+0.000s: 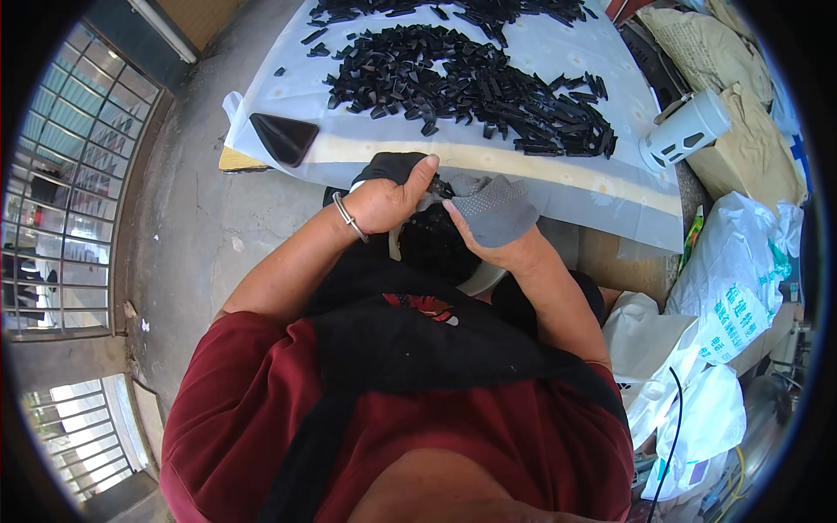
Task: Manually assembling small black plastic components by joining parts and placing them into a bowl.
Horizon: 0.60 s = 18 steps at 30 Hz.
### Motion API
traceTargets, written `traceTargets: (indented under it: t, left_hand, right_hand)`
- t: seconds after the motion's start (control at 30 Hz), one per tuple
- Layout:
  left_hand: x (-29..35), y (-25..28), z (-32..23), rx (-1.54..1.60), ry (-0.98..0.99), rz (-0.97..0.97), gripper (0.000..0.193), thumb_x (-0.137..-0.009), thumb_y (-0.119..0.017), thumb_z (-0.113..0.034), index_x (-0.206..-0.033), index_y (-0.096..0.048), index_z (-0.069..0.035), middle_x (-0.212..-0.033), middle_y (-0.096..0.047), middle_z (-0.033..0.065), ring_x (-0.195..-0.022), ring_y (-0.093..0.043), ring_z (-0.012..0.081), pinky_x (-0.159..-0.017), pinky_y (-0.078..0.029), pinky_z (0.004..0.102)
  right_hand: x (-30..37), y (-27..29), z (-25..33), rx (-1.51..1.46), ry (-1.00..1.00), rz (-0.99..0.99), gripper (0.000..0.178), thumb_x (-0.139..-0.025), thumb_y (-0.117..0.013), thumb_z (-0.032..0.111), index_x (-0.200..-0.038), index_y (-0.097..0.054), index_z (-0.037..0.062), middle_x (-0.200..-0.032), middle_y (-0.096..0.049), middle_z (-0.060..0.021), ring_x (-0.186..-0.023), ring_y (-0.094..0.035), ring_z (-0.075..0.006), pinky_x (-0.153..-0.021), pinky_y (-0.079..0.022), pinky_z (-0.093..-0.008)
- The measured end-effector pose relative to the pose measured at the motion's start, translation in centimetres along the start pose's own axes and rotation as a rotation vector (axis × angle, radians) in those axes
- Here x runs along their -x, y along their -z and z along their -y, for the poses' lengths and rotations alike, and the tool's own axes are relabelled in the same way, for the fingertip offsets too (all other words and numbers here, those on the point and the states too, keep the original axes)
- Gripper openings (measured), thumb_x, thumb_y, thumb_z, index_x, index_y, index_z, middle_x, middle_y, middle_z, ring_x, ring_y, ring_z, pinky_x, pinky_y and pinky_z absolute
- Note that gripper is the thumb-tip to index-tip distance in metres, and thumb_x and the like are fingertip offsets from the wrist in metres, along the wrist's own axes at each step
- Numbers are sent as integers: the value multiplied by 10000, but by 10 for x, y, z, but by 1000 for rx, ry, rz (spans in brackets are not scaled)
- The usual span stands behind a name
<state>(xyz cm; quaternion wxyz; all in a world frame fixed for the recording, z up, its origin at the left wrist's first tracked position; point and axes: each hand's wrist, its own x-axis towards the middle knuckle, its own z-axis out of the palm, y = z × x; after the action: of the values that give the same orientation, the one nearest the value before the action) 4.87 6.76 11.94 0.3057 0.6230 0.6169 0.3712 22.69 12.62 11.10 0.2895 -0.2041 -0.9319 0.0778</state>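
Observation:
My left hand [392, 190] has a black glove over its fingers, a bare thumb and a metal bangle at the wrist. Close by, my right hand [493, 209] wears a grey dotted glove that also leaves the thumb bare. Both hands are closed and meet just in front of the table edge, around a small black plastic piece [443, 187] partly hidden by the fingers. Below them, at my lap, a pale round container [481, 281] holds dark contents whose details are hard to make out.
Heaps of small black plastic pieces [427, 74] lie on the table's pale flowered cover [366, 157]. A black phone-like object [286, 139] rests at its left corner, and a white cylinder with cut-outs [687, 131] at its right. White plastic bags [728, 279] crowd the right side.

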Motion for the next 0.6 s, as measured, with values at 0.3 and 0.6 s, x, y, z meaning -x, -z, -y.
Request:
traceTargets:
  t: [0.3, 0.6]
  left_hand:
    - [1, 3, 8, -301, -211, 39, 467, -919, -304, -408, -931, -580, -32, -839, -595, 211, -804, -565, 384, -715, -446, 415]
    - [30, 132, 96, -1063, 552, -443, 268, -837, -469, -299, -870, -590, -62, -860, -623, 148, -799, -608, 307, -697, -478, 405]
  right_hand:
    - [-3, -9, 8, -116, -73, 159, 242, -834, -527, 271, -887, -617, 53, -838, -611, -128, -791, -560, -326, -704, -440, -411]
    - [-4, -14, -11, -55, -129, 465, 296, -851, -497, 313, -854, -582, 30, -861, -579, -179, -833, -534, -357, -738, -424, -421]
